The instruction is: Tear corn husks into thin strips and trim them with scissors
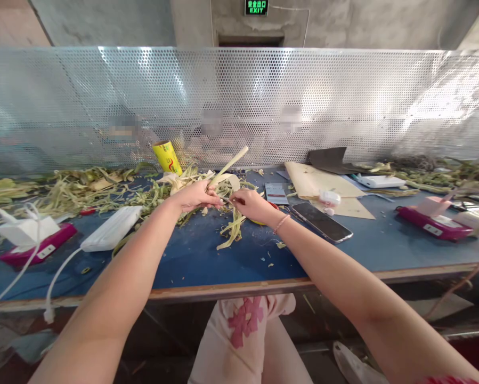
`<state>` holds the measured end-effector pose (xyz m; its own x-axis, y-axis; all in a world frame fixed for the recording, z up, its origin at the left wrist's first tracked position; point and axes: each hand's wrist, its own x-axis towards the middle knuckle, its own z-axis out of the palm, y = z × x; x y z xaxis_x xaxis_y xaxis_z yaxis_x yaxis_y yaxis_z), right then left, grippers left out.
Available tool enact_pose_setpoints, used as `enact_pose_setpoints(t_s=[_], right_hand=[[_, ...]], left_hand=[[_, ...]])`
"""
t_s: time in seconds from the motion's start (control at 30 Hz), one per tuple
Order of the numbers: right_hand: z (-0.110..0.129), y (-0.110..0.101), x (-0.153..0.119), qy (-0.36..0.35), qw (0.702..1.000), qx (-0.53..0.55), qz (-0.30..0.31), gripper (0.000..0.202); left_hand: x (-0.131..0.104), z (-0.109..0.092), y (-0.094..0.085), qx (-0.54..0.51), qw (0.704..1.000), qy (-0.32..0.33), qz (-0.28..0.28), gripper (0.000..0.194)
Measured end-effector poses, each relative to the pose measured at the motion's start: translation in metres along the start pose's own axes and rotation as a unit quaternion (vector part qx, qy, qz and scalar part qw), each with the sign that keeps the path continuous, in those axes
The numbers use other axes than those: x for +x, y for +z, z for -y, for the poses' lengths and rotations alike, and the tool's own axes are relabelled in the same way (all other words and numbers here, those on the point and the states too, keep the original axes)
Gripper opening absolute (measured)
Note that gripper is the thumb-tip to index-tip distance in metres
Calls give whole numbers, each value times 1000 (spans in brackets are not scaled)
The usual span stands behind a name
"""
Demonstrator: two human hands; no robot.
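Note:
Close together over the middle of the blue table are both my hands. My left hand (199,196) is closed on pale green plant stems, and one long stem (234,160) sticks up to the right above it. Just to its right, my right hand (250,204) has its fingers pinched; what lies between them is too small to name. Below the fingers hangs or lies a bunch of limp yellow-green strips (233,230). A heap of similar plant scraps (147,198) spreads behind and left of my left hand.
A yellow roll (168,158) stands behind the hands, before a perforated metal screen (239,101). On the right are a phone (323,222), brown paper (315,184) and a magenta power strip (435,224). A white power bank (113,229) and another strip (39,248) lie left.

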<state>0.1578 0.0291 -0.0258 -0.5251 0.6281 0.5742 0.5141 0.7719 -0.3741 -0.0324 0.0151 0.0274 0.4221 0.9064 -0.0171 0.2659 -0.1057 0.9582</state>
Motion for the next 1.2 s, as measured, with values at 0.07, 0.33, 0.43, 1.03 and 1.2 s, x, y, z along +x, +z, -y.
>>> enact_pose_setpoints(t_s=[0.07,0.33,0.43,1.03,1.2], right_hand=[[1,-1,0,-12,999,22,-38,19],[7,-10,-3,-38,987,62,-144,18],[5,-3,-2,-87,991,24,-95,29],[-3,-24,5,-48,983,-160,82,12],[4,-30,3,-25,976,-168,136,8]], left_hand=[[5,4,9,-85,996,1,-28,47],[21,21,37,-223,967,16,-125,45],[21,21,43,-230,965,23,-125,31],[19,17,45,-243,962,-88,-87,24],[20,23,44,-206,970,-66,-113,21]])
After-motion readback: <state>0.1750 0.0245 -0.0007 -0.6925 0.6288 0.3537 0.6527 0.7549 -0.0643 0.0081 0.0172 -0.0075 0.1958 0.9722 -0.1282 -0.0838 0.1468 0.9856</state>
